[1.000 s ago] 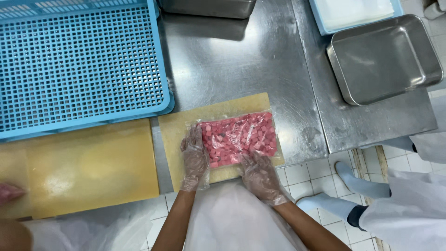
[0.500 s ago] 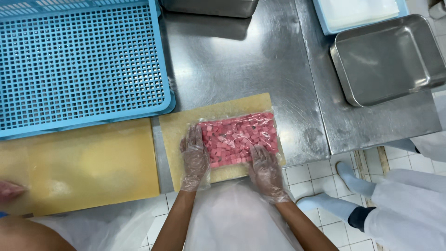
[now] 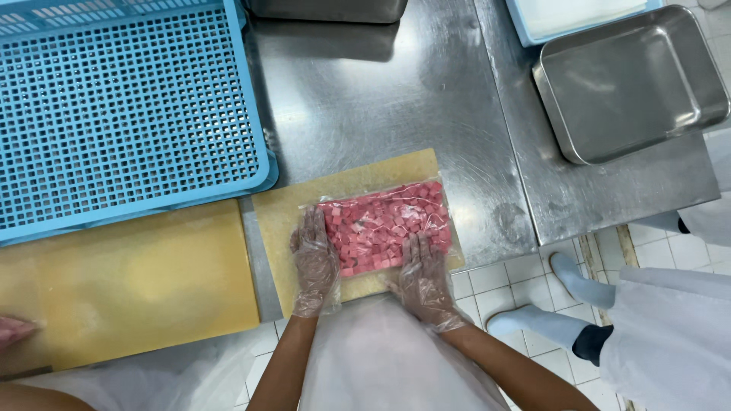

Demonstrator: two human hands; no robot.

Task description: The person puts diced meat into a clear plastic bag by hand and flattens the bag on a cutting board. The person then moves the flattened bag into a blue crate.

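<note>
So both gloved hands, left hand (image 3: pixel 314 255) and right hand (image 3: pixel 421 275), rest flat and unclenched on the clear plastic bag of pink meat cubes (image 3: pixel 381 226), atop a yellow cutting board (image 3: pixel 282 221).

Left hand (image 3: pixel 314 257) and right hand (image 3: pixel 421 275) gloved, flat, palms down, fingers spread.

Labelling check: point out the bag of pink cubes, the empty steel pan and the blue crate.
bag of pink cubes (image 3: pixel 384 224), head view, middle of the bag.
steel pan (image 3: pixel 632 84), head view, bare pan floor.
blue crate (image 3: pixel 122 114), head view, perforated floor.
</note>
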